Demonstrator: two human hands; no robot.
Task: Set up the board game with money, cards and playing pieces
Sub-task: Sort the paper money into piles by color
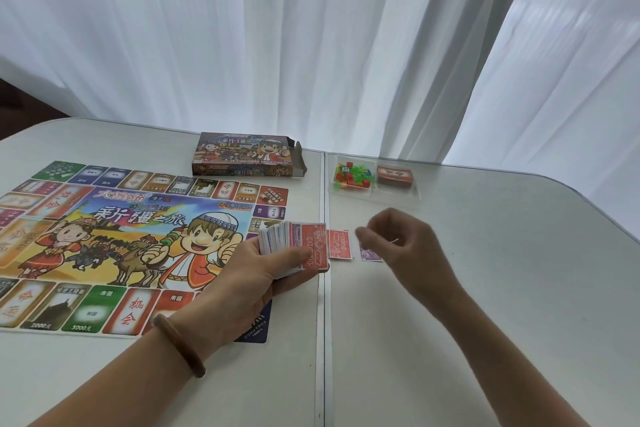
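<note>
Tray [418,197] holds pieces [351,177], card deck [395,177]; left fingers [288,258] grip money stack [294,238]; right fingers [374,236] curled, grasp unclear.

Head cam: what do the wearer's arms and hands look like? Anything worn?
No sleeves or gloves in view; both arms bare to the frame edge. Left hand: a smooth, rounded brown bangle on the wrist. Right hand: nothing worn that shows.

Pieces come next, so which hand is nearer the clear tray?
Right. The right hand is in front of the tray; the left hand, holding the money stack, is farther left.
</note>
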